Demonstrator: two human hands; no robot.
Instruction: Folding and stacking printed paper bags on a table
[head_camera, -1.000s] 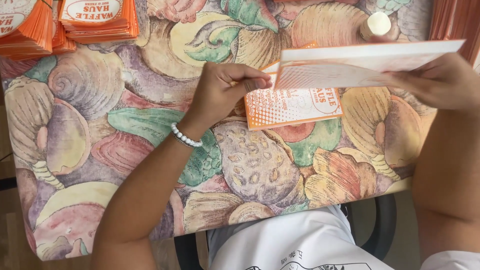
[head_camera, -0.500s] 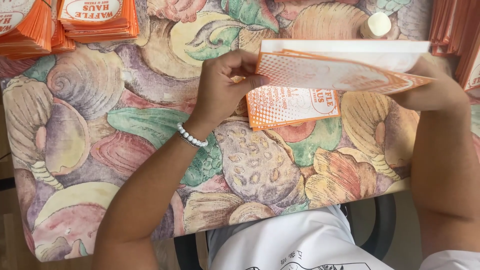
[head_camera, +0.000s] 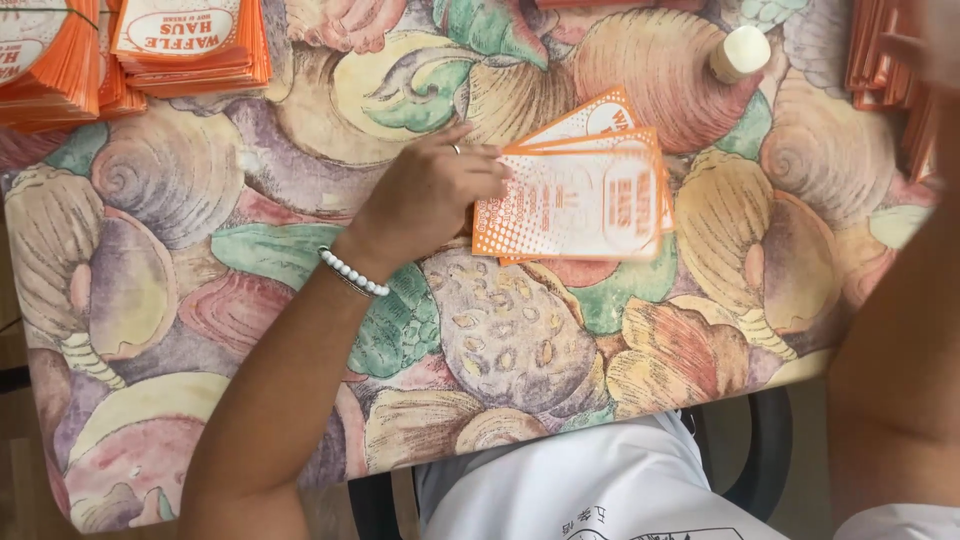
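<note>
I'm seeing orange-and-white dotted paper sleeves (head_camera: 575, 195) lying on a tablecloth (head_camera: 200, 260) showing pastel seashells; white bead bracelet (head_camera: 352, 273) beside them.

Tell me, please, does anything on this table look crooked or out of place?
Slightly. The small pile of orange paper sleeves beside the left hand is fanned, its lower sleeves poking out at an angle. The bundled stacks at the far left corner sit square. Nothing looks spilled or torn.

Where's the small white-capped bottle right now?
In the head view, the small white-capped bottle lies at the table's far edge, right of centre, beyond the small pile of flat orange-and-white paper bags that the left hand touches.
</note>
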